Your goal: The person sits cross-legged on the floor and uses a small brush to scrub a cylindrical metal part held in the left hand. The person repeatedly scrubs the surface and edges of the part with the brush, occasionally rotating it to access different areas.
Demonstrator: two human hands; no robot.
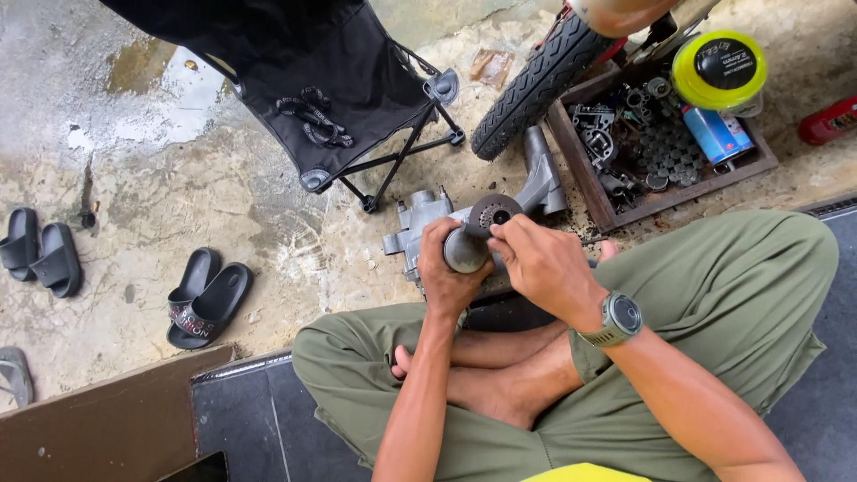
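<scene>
My left hand (446,272) grips a grey metal cylinder (465,253), a round engine part held above my crossed legs. Its dark round face (492,212) with small holes points away from me. My right hand (540,263) pinches the rim of that dark face with thumb and fingers; a grey watch sits on that wrist. Just beyond both hands a grey cast-metal engine casing (418,223) lies on the concrete floor.
A wooden tray (596,192) of metal parts, a blue can (717,134) and a yellow-green tub (719,70) stands at the right. A motorcycle tyre (534,85) is ahead, a black folding chair (339,89) at the back, black sandals (207,299) at the left.
</scene>
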